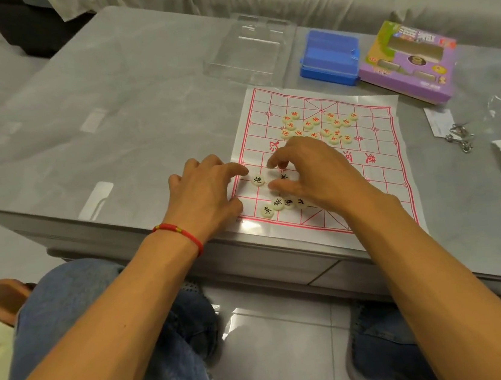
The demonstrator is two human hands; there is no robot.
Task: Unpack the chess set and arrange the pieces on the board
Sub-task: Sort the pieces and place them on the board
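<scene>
The chess board lies at the worktop's near edge. The right hand pinches a black-marked piece; the left hand's fingers lie spread on the board's left edge.

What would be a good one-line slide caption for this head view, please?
Both hands, left hand and right hand, set black-marked pieces on the paper board; red-marked pieces wait clustered.

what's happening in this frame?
A person is setting up Chinese chess on a paper board. The right hand pinches a black-marked piece near the board's near-left corner; the left hand rests open at the board's left edge. A few black pieces sit in the near row; the red-marked pieces lie in a loose pile beyond. A blue case and purple box sit behind.
</scene>
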